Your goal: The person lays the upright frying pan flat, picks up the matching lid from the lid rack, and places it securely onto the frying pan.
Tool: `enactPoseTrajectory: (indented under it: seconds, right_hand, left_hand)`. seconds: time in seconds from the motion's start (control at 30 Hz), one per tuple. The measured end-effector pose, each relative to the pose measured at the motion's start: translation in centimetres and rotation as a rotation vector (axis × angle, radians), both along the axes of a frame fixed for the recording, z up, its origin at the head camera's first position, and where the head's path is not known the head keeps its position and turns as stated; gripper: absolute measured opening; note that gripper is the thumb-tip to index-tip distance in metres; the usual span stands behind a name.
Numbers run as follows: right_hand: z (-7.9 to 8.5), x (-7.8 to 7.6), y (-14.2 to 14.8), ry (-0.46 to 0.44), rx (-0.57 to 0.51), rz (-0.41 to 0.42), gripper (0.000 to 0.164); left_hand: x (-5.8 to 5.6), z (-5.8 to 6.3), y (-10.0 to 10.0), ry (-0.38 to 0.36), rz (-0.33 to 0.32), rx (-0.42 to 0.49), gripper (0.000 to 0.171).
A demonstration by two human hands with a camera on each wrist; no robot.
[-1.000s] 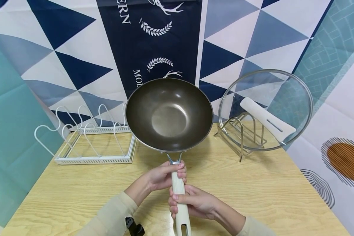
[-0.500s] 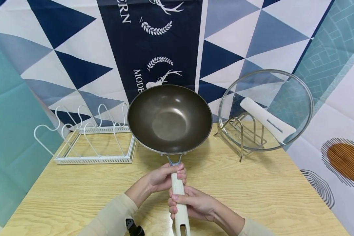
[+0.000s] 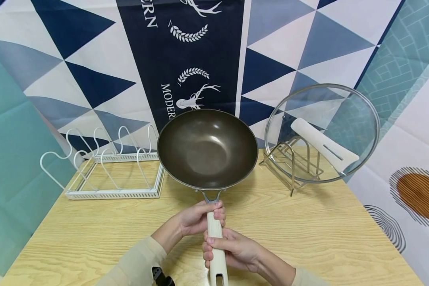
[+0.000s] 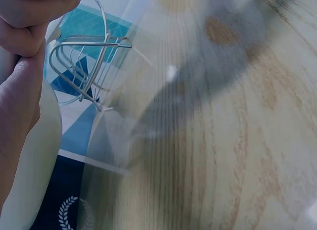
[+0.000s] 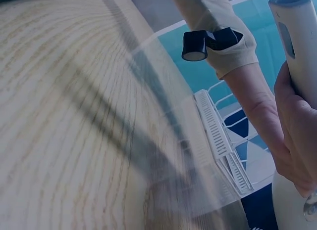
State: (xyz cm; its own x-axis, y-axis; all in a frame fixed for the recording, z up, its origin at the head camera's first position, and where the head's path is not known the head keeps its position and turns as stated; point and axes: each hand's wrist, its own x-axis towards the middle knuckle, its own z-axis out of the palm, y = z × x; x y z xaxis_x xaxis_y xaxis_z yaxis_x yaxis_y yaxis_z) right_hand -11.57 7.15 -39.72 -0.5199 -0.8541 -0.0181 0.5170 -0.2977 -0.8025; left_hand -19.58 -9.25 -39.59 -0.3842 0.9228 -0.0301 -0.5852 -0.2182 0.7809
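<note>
A wok (image 3: 207, 151) with a dark brown inside and a cream handle (image 3: 216, 258) is held up over the table, its inside tilted toward me. My left hand (image 3: 200, 218) grips the handle near the metal bracket, thumb across the top. Lower down, my right hand (image 3: 236, 250) wraps round the same handle, just above its hanging slot. In the left wrist view, part of the left hand (image 4: 25, 67) and the wok's pale outer side (image 4: 42, 156) show at the left edge. The right wrist view has the handle's end (image 5: 297, 42) above the right hand (image 5: 299, 121).
A white wire rack (image 3: 114, 193) stands on the wooden table (image 3: 307, 238) at the left. At the right, a glass lid (image 3: 357, 131) with a cream handle leans in a small metal stand (image 3: 291, 167). A patterned backdrop (image 3: 271, 71) rises behind the table.
The wok has come down and slightly toward me, showing more of the deer print behind it. Both hands keep their hold on the handle and have lowered a little with it.
</note>
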Motion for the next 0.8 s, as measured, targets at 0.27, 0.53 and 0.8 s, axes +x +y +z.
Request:
enactPoseTrajectory:
  seconds: [0.27, 0.53, 0.8]
  right_hand:
    - [0.0, 0.2, 0.0, -0.042, 0.030, -0.009, 0.004]
    - [-0.3, 0.3, 0.0, -0.037, -0.015, 0.003, 0.006]
    - [-0.1, 0.6, -0.3, -0.079, -0.010, -0.010, 0.007]
  left_hand:
    - [0.2, -0.5, 0.1, -0.047, 0.006, 0.009, 0.028]
    - [0.3, -1.1, 0.1, -0.098, -0.008, 0.023, 0.027]
    - [0.4, -1.2, 0.0, -0.145, -0.024, 0.050, 0.028]
